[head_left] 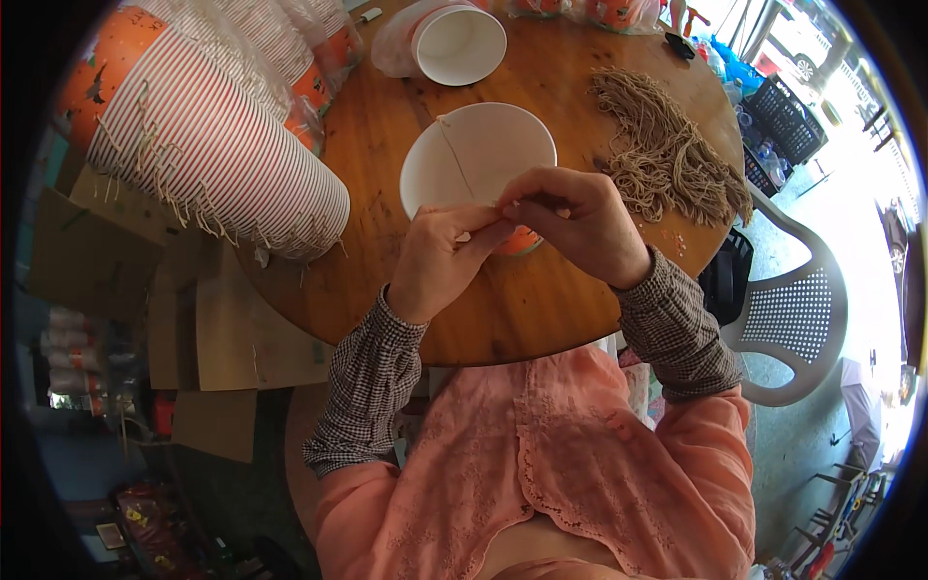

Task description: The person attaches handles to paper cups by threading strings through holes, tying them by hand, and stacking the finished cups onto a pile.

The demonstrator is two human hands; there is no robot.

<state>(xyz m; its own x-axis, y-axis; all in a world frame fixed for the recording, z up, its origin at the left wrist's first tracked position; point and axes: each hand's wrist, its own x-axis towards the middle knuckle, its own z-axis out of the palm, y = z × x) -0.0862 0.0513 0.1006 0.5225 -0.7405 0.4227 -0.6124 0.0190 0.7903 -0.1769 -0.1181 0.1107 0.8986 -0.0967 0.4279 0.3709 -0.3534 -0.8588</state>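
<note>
A paper cup or bucket [522, 135], white inside with an orange printed outside, stands on the round wooden table in front of me. A thin tan string [454, 150] is fixed at its far rim and runs across the opening toward my fingers. At the near rim, my left hand [449, 246] and my right hand [580, 217] meet with fingertips pinched together, closed on the string's near end. The fingers mostly hide that end, and I cannot tell whether it is knotted.
Stacked cups [242, 150] with string ends along their rims lie on the left, with more wrapped stacks behind. Another white cup [462, 46] lies at the back. A heap of tan strings [672, 150] covers the table's right. A grey plastic chair [793, 300] stands beyond; cardboard boxes [242, 329] sit left.
</note>
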